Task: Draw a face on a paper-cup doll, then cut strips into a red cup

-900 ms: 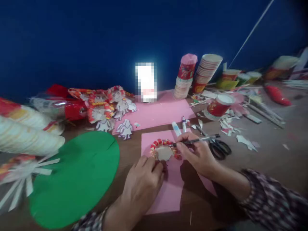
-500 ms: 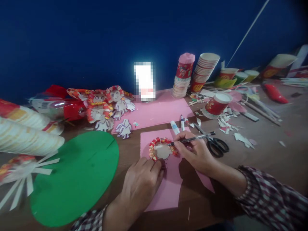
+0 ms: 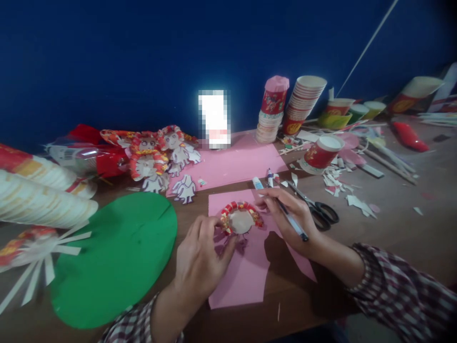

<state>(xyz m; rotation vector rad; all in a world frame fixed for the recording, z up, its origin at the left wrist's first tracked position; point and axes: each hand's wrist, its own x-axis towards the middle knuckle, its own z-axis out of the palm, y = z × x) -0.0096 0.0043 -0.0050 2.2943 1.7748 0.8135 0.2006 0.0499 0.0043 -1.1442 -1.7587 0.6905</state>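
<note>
A small paper-cup cutout (image 3: 241, 219) with a red and yellow curled fringe lies on a pink sheet (image 3: 246, 271) at the table's middle. My left hand (image 3: 202, 255) pinches its lower left edge with thumb and fingers. My right hand (image 3: 291, 216) touches the cutout's right side with its fingertips while holding a black pen (image 3: 293, 223), whose body points back toward my wrist.
A green paper disc (image 3: 117, 257) lies to the left, with stacked paper cups (image 3: 39, 200) beyond it. Finished doll cutouts (image 3: 160, 159) sit behind. Scissors (image 3: 319, 209), a glue stick (image 3: 257, 183), cup stacks (image 3: 303, 102) and paper scraps lie right. A bright screen (image 3: 214, 119) stands at the wall.
My right hand has turned the pen from pointing at the cutout to lying along the hand. My left hand has lifted its fingers to pinch the cutout's edge.
</note>
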